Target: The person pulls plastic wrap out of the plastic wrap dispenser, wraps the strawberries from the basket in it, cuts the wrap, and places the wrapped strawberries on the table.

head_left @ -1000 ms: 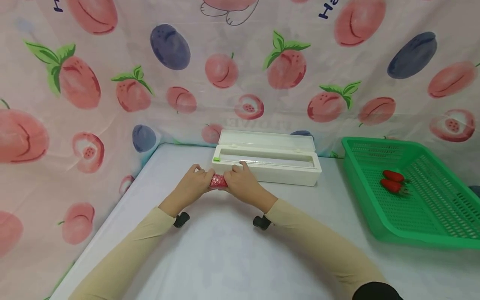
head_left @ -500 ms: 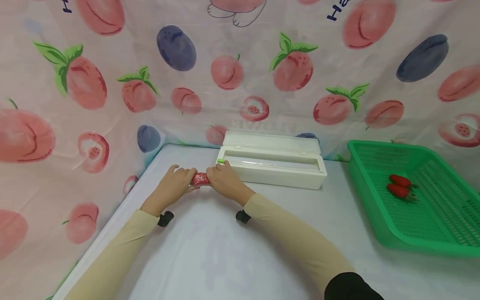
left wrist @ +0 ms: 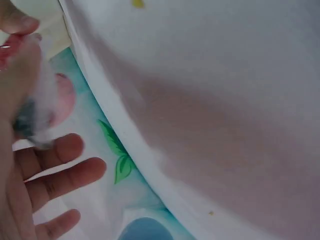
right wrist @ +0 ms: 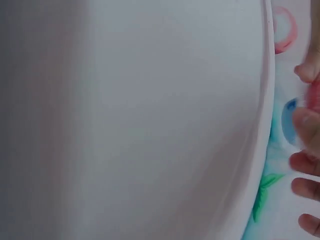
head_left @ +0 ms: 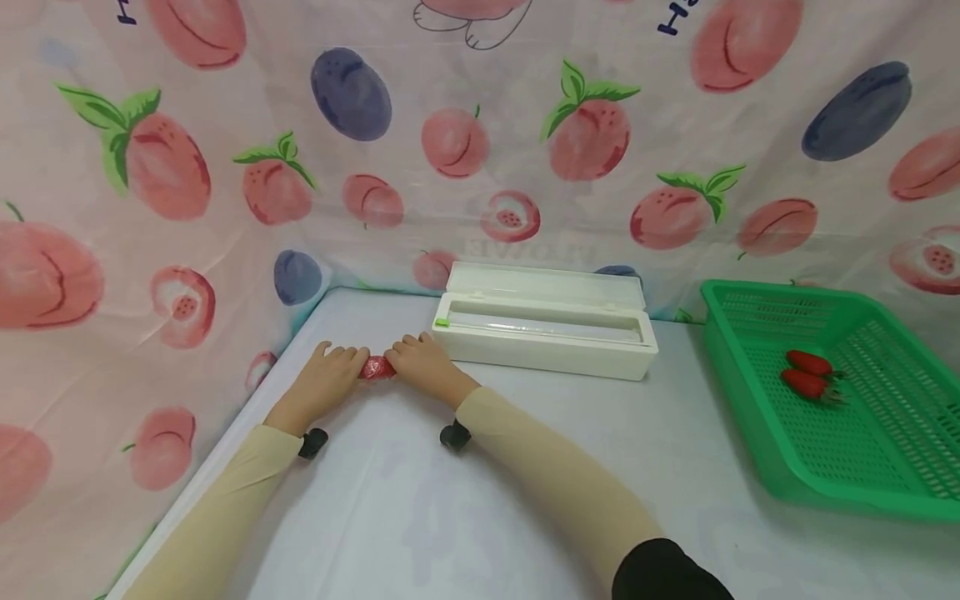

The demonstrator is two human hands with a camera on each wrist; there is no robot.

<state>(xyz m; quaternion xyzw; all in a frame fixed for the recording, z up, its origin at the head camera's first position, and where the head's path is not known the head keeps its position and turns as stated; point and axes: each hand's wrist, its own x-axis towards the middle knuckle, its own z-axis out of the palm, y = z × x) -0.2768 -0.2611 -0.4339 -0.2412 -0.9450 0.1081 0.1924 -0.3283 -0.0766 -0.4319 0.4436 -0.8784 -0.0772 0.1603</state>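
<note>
Between the two hands is a short red vegetable wrapped in clear film (head_left: pixel 377 367), held level above the white table at its left side. The left hand (head_left: pixel 324 385) pinches its left end, and the right hand (head_left: pixel 429 367) pinches the right end. In the left wrist view, film hangs beside the thumb, and the other fingers (left wrist: pixel 65 181) are spread out. Only the red edge of the wrapped vegetable (right wrist: pixel 314 97) shows in the right wrist view, close to blurred fingertips. Most of it is covered by fingers there.
Behind the hands stands a white cling film box (head_left: pixel 551 350), lid up, with a green cutter slider (head_left: pixel 442 322) at its left end. To the right, a green basket (head_left: pixel 757 442) holds two red radishes (head_left: pixel 808 384). A fruit-print cloth (head_left: pixel 450 217) hangs behind the table.
Both hands have moved left together with the wrapped vegetable, away from the front of the film box. The box and basket stay put; the head view has shifted slightly.
</note>
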